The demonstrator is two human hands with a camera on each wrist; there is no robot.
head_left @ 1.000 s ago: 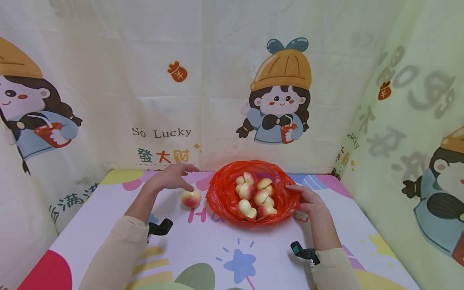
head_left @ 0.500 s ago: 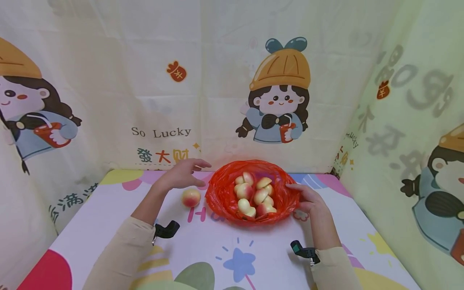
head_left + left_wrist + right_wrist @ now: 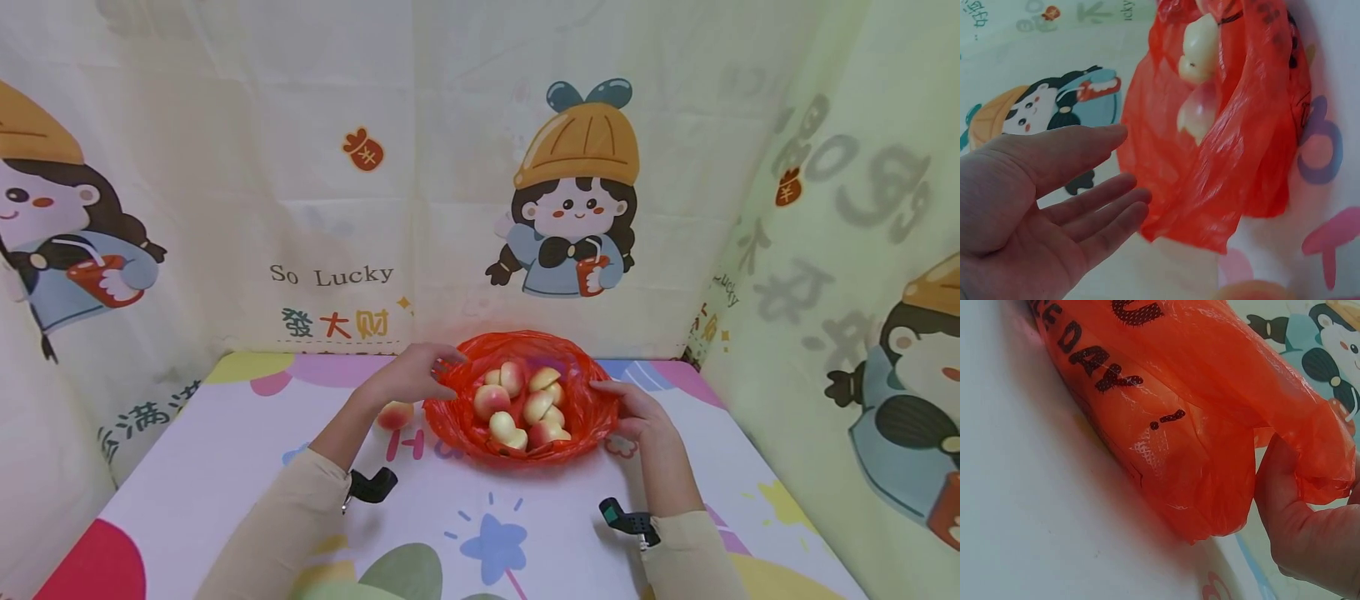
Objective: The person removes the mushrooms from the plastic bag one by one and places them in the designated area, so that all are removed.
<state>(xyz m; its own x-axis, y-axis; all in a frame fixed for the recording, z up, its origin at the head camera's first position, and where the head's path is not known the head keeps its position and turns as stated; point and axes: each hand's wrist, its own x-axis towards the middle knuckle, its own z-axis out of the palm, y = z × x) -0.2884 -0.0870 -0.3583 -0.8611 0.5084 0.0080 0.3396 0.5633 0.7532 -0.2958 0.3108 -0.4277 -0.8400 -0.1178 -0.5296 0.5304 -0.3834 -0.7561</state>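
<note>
A red plastic bag (image 3: 450,433) stands on the table with its mouth spread wide, holding several cream-and-pink peaches (image 3: 491,402), some of which look like halves. My left hand (image 3: 420,372) is at the bag's left rim, thumb apart from loosely extended fingers. In the left wrist view that hand (image 3: 1054,212) holds nothing, its fingertips close to the bag (image 3: 1166,156); touching or not, I cannot tell. One more peach (image 3: 394,416) lies on the table, partly hidden behind my left wrist. My right hand (image 3: 641,415) grips the right rim; in the right wrist view its thumb goes under a fold of the bag (image 3: 1210,456).
The table (image 3: 420,517) has a printed cover with colourful shapes. A cartoon-printed cloth (image 3: 465,208) hangs close behind the bag and along both sides. Cameras are strapped to both wrists, the left camera (image 3: 373,485) and right camera (image 3: 628,518) jutting inward.
My left hand has moved right, from over the lone peach to the bag's left rim. Inside the bag, a peach has shifted left. My right hand stays at the right rim.
</note>
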